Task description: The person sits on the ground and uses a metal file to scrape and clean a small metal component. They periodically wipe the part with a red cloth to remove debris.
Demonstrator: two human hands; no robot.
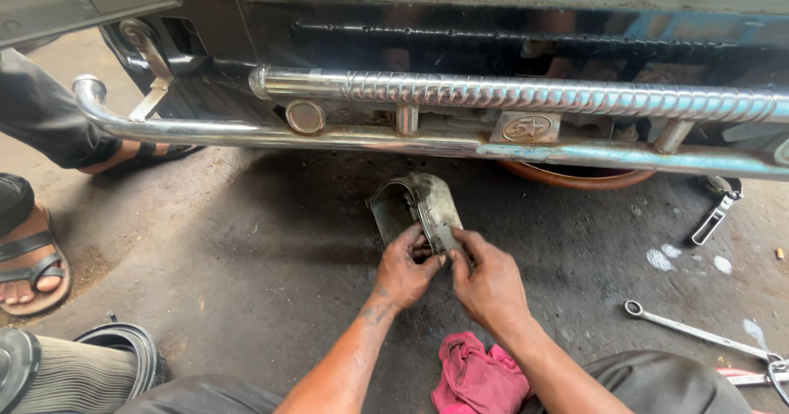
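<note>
At mid-frame, just below the chrome bumper (427, 138), both hands grasp a grimy metal housing (419, 208): left hand (407, 270) and right hand (489, 282) pinch its lower rim. It looks stiff, light, probably greasy (edges best).

This is a vehicle repair workshop, shown by the oil-stained concrete floor (246, 241), the chrome bumper bars (509, 93) of a vehicle parked close in front, a ring spanner (690, 330) lying on the ground and a grubby pink rag (477, 377).
</note>
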